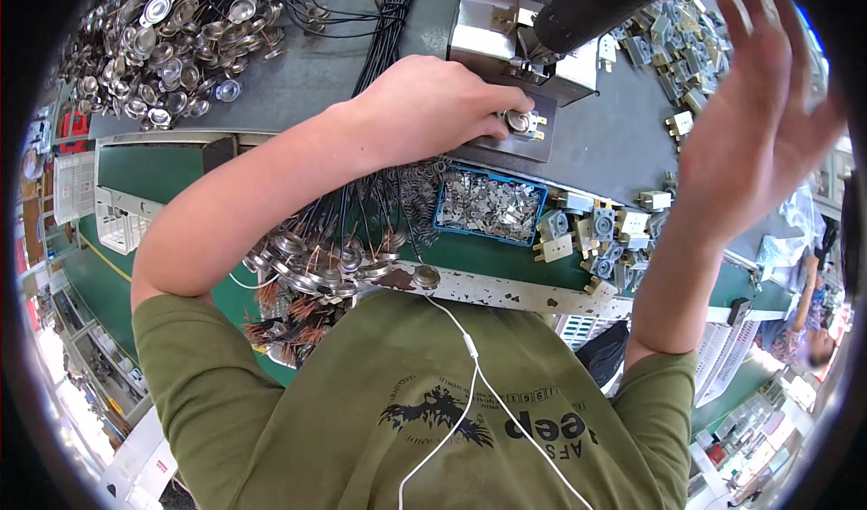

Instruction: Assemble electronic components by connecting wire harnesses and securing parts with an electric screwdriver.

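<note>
My left hand (438,104) reaches in from the left. Its thumb and index finger are closed on a small switch-like part (518,123) with a round metal disc and brass-coloured terminals. That part is at the metal base plate (533,146) of a bench press (488,45); whether it rests on the plate I cannot tell. A thick black bar (605,9) slants up to the right from the press. To the right of this bar my right hand (750,135) is raised, fingers spread, holding nothing.
Round metal caps with wires (167,54) are heaped at the far left. A blue tray (489,205) holds small metal pieces. Switch parts lie in piles at the right front (601,230) and far right (686,54). Black wires (384,36) cross the bench. Another person (806,340) is at the right.
</note>
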The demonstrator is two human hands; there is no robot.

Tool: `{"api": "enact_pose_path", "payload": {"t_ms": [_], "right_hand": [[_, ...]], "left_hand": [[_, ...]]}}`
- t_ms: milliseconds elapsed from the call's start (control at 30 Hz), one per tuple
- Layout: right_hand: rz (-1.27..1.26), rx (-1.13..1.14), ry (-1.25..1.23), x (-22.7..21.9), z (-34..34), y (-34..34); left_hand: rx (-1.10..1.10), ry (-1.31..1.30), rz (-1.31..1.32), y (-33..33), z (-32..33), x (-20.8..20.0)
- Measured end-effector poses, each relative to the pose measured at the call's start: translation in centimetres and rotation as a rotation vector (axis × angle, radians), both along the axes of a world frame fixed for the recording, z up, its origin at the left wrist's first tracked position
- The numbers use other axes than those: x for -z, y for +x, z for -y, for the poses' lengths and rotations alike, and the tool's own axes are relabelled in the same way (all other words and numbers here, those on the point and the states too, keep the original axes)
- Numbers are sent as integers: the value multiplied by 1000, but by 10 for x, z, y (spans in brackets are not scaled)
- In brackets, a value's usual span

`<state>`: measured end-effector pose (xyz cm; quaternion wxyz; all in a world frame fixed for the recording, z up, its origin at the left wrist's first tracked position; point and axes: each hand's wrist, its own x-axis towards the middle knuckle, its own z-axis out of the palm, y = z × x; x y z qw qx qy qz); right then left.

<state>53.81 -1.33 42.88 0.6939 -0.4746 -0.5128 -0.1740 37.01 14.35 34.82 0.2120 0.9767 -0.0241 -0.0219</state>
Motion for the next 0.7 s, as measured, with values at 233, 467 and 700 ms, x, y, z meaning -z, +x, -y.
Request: {"api": "enact_pose_path", "payload": {"t_ms": [233, 467, 700], "right_hand": [[-195, 12, 21, -17, -61, -37], [-225, -24, 7, -21, -54, -40], [-233, -49, 29, -22, -47, -43]], "left_hand": [[-33, -56, -6, 3, 1, 3], [-11, -43, 5, 1, 0, 5], [-1, -5, -1, 1, 0, 7]]}}
